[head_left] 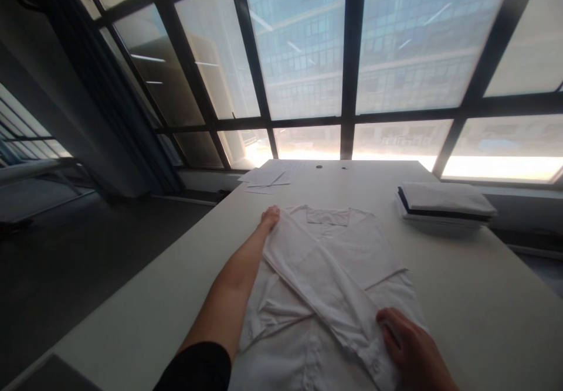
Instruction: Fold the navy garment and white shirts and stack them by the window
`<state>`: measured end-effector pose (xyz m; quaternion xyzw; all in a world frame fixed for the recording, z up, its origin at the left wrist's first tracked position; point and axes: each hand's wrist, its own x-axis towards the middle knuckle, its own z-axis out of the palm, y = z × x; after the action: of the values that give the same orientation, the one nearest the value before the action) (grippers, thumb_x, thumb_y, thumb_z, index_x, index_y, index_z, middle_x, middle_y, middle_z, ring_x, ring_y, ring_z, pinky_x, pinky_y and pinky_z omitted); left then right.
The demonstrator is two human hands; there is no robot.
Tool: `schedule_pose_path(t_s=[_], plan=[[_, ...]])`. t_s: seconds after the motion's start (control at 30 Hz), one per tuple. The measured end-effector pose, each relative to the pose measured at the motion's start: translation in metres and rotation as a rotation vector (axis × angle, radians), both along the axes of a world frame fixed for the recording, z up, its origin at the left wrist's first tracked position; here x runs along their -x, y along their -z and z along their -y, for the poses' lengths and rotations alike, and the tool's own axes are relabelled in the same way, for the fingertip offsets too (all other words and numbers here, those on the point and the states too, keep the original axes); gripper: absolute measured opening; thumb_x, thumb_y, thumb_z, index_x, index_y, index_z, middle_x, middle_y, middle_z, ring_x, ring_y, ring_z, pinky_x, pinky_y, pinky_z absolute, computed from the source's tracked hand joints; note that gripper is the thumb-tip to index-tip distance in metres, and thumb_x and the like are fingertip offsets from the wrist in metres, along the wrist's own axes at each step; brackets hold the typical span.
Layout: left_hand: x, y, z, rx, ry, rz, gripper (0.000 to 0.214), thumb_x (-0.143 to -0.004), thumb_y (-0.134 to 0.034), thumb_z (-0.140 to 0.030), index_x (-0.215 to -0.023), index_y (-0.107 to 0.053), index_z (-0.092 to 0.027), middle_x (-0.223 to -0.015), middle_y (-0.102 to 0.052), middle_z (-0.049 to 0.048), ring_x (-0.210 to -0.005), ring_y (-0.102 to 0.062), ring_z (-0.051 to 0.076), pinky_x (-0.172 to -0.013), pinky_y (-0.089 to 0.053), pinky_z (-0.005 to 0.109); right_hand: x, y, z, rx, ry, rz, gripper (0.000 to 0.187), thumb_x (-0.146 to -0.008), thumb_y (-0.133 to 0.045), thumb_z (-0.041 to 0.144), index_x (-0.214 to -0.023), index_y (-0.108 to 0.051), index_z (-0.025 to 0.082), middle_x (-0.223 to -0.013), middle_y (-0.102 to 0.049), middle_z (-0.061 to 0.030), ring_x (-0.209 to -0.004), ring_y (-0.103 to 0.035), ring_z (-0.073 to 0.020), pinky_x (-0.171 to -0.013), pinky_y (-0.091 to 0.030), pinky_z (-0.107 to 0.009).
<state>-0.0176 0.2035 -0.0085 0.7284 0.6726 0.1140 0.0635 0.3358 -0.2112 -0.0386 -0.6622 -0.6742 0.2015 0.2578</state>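
A white shirt (347, 250) lies flat on the pale table (484, 297), collar away from me, one long sleeve folded diagonally across its front. My left hand (270, 217) reaches out to the shirt's left shoulder, fingers curled on the fabric at the fold's edge. My right hand (407, 344) rests near me on the sleeve's cuff end, fingers bent down and pressing the cloth.
A stack of folded clothes, white with dark layers (444, 201), sits at the table's right. Loose paper sheets (266, 178) lie at the far left corner. Two small dark spots (319, 166) mark the far edge. Large windows stand behind; dark floor lies left.
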Motion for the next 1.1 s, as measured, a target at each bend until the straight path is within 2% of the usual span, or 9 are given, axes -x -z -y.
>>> schedule_pose_path(t_s=[0.1, 0.17, 0.3, 0.43, 0.53, 0.67, 0.83, 1.0, 1.1], plan=[[0.013, -0.011, -0.012, -0.025, 0.084, 0.018, 0.049, -0.096, -0.034, -0.014, -0.141, -0.056, -0.014, -0.138, -0.063, 0.0124, -0.127, -0.058, 0.018, -0.108, -0.042, 0.031, 0.0, 0.001, 0.0, -0.003, 0.016, -0.019, 0.022, -0.085, -0.048, 0.028, -0.094, -0.068, 0.031, -0.097, -0.074, -0.0033, -0.084, -0.071, -0.0235, -0.073, -0.051, -0.03], [0.012, -0.013, -0.016, -0.036, 0.147, 0.019, 0.05, -0.093, -0.037, -0.01, -0.137, -0.06, -0.015, -0.133, -0.067, 0.0097, -0.122, -0.061, 0.017, -0.107, -0.043, 0.028, -0.001, 0.001, -0.001, 0.0, 0.032, -0.062, 0.02, -0.085, -0.049, 0.029, -0.092, -0.068, 0.03, -0.094, -0.074, -0.0031, -0.082, -0.07, -0.0232, -0.074, -0.051, -0.029], [-0.001, -0.006, -0.013, -0.08, 0.222, 0.005, 0.046, -0.092, -0.042, -0.011, -0.131, -0.066, -0.016, -0.133, -0.065, 0.0093, -0.124, -0.058, 0.019, -0.11, -0.041, 0.032, -0.002, -0.003, -0.002, -0.004, 0.019, -0.209, 0.015, -0.083, -0.05, 0.027, -0.087, -0.064, 0.026, -0.084, -0.071, -0.003, -0.078, -0.068, -0.022, -0.075, -0.05, -0.029], [-0.006, -0.002, -0.005, -0.115, 0.253, -0.05, 0.043, -0.092, -0.042, -0.009, -0.122, -0.07, -0.022, -0.133, -0.063, 0.0074, -0.124, -0.055, 0.023, -0.108, -0.041, 0.036, 0.0, -0.008, 0.0, -0.114, -0.005, -0.321, 0.01, -0.08, -0.05, 0.026, -0.076, -0.059, 0.024, -0.073, -0.063, -0.0019, -0.071, -0.061, -0.0201, -0.07, -0.049, -0.028], [0.001, -0.009, -0.007, -0.11, 0.243, -0.117, 0.042, -0.088, -0.045, -0.006, -0.113, -0.072, -0.025, -0.129, -0.061, 0.0069, -0.123, -0.052, 0.026, -0.105, -0.043, 0.037, 0.002, -0.008, 0.002, -0.162, -0.01, -0.341, 0.011, -0.081, -0.051, 0.026, -0.074, -0.059, 0.023, -0.071, -0.06, -0.0019, -0.069, -0.059, -0.0192, -0.068, -0.048, -0.028], [0.01, -0.025, -0.018, -0.063, 0.226, -0.218, 0.04, -0.085, -0.05, -0.006, -0.111, -0.072, -0.028, -0.131, -0.055, 0.0079, -0.124, -0.048, 0.029, -0.103, -0.043, 0.043, 0.0, -0.006, 0.004, -0.165, -0.012, -0.353, 0.012, -0.083, -0.052, 0.026, -0.076, -0.062, 0.023, -0.075, -0.062, -0.0037, -0.074, -0.06, -0.0203, -0.07, -0.049, -0.028], [0.002, -0.038, -0.03, -0.017, 0.302, -0.327, 0.036, -0.084, -0.053, -0.007, -0.105, -0.072, -0.029, -0.136, -0.051, 0.0059, -0.127, -0.043, 0.028, -0.103, -0.04, 0.044, -0.002, -0.004, 0.003, -0.205, -0.08, -0.386, 0.011, -0.084, -0.053, 0.025, -0.078, -0.062, 0.022, -0.074, -0.059, -0.0021, -0.069, -0.058, -0.0183, -0.066, -0.048, -0.027], [-0.013, -0.041, -0.036, -0.052, 0.332, -0.361, 0.021, -0.085, -0.053, -0.012, -0.088, -0.071, -0.021, -0.126, -0.054, 0.012, -0.123, -0.044, 0.03, -0.101, -0.039, 0.044, -0.002, -0.008, 0.005, -0.219, -0.088, -0.407, 0.014, -0.085, -0.051, 0.024, -0.078, -0.062, 0.022, -0.074, -0.059, -0.0016, -0.069, -0.059, -0.0178, -0.065, -0.047, -0.026], [-0.019, -0.035, -0.03, -0.099, 0.296, -0.338, 0.025, -0.089, -0.049, -0.015, -0.099, -0.071, -0.022, -0.128, -0.054, 0.0119, -0.123, -0.046, 0.03, -0.101, -0.041, 0.044, -0.002, -0.014, 0.007, -0.199, -0.033, -0.405, 0.015, -0.086, -0.05, 0.025, -0.077, -0.062, 0.021, -0.072, -0.058, -0.001, -0.068, -0.059, -0.0175, -0.065, -0.047, -0.026]])
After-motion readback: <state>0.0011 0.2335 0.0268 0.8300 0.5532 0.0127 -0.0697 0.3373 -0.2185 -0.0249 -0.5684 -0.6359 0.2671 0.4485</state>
